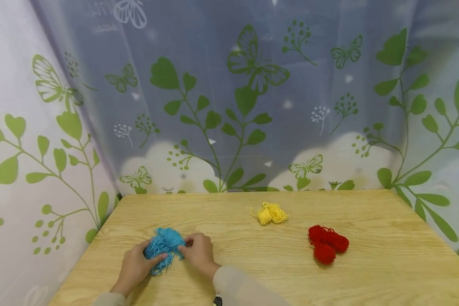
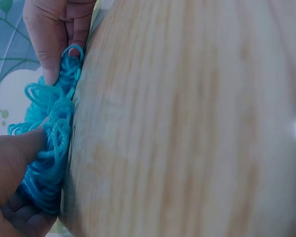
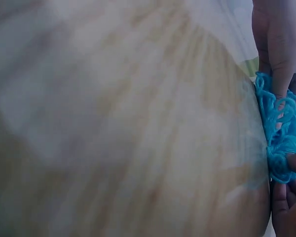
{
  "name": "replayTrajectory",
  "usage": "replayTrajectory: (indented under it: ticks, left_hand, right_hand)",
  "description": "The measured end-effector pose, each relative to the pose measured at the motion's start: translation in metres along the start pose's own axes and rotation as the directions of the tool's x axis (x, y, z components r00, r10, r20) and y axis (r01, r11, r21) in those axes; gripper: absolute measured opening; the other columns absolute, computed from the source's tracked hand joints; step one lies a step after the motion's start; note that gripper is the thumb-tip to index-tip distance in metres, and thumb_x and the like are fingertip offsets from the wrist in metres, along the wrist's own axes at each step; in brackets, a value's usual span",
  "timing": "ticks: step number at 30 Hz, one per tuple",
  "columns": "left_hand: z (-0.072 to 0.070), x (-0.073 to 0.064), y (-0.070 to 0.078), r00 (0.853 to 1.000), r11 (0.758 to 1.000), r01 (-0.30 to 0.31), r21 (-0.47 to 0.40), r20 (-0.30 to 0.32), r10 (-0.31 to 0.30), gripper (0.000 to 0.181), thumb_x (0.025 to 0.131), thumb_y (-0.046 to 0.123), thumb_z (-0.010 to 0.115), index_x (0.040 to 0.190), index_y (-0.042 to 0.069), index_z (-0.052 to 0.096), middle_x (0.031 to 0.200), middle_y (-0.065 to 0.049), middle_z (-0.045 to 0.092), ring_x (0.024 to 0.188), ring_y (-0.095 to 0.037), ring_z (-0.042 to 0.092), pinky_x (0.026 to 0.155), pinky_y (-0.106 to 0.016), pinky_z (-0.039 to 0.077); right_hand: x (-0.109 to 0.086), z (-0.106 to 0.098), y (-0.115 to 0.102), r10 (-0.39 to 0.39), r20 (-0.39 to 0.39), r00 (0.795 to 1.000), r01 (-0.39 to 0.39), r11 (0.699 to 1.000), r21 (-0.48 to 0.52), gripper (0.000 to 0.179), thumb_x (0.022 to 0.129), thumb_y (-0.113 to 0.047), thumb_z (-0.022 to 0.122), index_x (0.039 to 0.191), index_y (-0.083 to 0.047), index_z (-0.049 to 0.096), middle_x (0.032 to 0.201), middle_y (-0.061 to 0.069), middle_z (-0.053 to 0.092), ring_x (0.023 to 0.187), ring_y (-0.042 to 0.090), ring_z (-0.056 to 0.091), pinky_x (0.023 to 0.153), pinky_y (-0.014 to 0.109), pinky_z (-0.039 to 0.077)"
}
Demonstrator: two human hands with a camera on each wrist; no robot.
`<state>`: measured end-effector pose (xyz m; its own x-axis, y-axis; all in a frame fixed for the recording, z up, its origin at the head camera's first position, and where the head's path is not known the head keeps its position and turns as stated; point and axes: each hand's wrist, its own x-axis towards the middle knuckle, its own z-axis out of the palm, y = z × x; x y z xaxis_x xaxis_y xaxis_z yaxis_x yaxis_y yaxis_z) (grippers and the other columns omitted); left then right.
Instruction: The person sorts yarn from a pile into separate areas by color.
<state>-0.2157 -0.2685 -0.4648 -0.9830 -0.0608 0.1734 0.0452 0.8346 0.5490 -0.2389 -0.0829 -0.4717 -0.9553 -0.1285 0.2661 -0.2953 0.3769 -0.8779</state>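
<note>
A loose bundle of blue yarn [image 1: 167, 242] lies at the left of the wooden table, between both hands. My left hand [image 1: 137, 263] grips its left side, thumb over the top and fingers tucked around the outer edge. On the other side my right hand [image 1: 199, 254] pinches the yarn's right end between thumb and fingers. In the left wrist view the blue yarn [image 2: 52, 123] shows many loose loops, with the left thumb pressed into them. The right wrist view has the blue yarn [image 3: 283, 133] at its right edge, held from both ends.
A small yellow yarn bundle [image 1: 270, 213] lies toward the back of the table [image 1: 260, 263], right of the hands. Farther right sits a red yarn bundle [image 1: 327, 244] with several lobes. A curtain [image 1: 199, 51] printed with leaves and butterflies hangs behind the table's back edge.
</note>
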Motion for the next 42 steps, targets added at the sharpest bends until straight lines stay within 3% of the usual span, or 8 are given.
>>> replayTrajectory:
  ticks: [9,28,35,42]
  left_hand:
    - [0.0,0.001,0.0,1.0,1.0,0.007,0.017,-0.002,-0.007,0.076,0.074,0.038,0.082,0.122,-0.015,0.056,0.118,-0.033,0.059,0.11,-0.05,0.055,0.09,-0.057,0.047]
    - [0.001,0.0,0.0,1.0,1.0,0.002,0.012,-0.006,-0.002,0.074,0.074,0.034,0.083,0.121,-0.016,0.056,0.119,-0.033,0.059,0.111,-0.049,0.055,0.091,-0.057,0.047]
    - [0.002,-0.001,0.0,1.0,1.0,0.003,0.0,-0.009,-0.003,0.074,0.074,0.034,0.083,0.121,-0.015,0.057,0.119,-0.032,0.059,0.112,-0.048,0.055,0.092,-0.056,0.047]
    - [-0.001,0.0,-0.002,1.0,0.999,-0.005,-0.037,-0.013,0.004,0.074,0.074,0.038,0.082,0.122,-0.013,0.058,0.119,-0.032,0.06,0.112,-0.048,0.056,0.093,-0.056,0.047]
  right_hand:
    - [0.0,0.001,-0.004,0.028,0.022,0.999,-0.028,0.999,-0.021,0.011,0.077,-0.008,0.08,0.084,0.0,0.074,0.072,0.002,0.069,0.06,0.002,0.058,0.056,0.017,0.049]
    - [0.001,-0.001,0.002,-0.005,0.049,0.999,0.006,1.0,-0.023,0.016,0.078,-0.012,0.08,0.087,0.0,0.075,0.074,0.003,0.07,0.062,0.005,0.062,0.057,0.017,0.05]
    - [0.0,-0.011,0.0,0.044,0.095,0.995,-0.04,0.999,-0.035,0.02,0.08,-0.018,0.079,0.091,-0.002,0.076,0.079,0.001,0.071,0.067,0.006,0.062,0.059,0.019,0.051]
    - [0.003,-0.033,-0.003,0.002,0.115,0.993,0.001,1.0,-0.029,0.031,0.084,-0.022,0.075,0.102,0.004,0.072,0.09,0.009,0.073,0.077,0.013,0.067,0.064,0.023,0.055]
